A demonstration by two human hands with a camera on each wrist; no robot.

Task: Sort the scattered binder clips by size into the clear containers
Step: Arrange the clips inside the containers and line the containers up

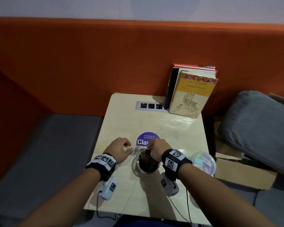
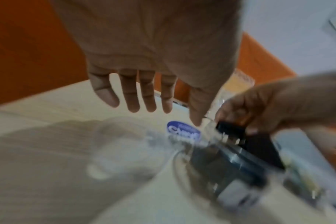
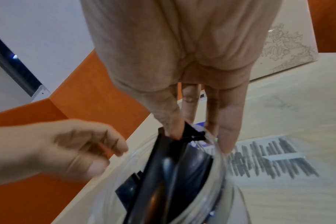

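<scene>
right hand (image 1: 156, 149) pinches one black clip (image 3: 192, 133) over the middle cup (image 1: 145, 164), which is full of black clips. left hand (image 1: 120, 149) hovers beside it, fingers slack, holding nothing. a second cup (image 1: 203, 163), at right, holds pastel clips.

"A HISTORY… PHILIPPINES" on book (image 1: 193, 94)

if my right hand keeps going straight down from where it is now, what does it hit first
Most likely the pile of black binder clips inside the clear container; the right hand already pinches one black clip above its mouth.
</scene>
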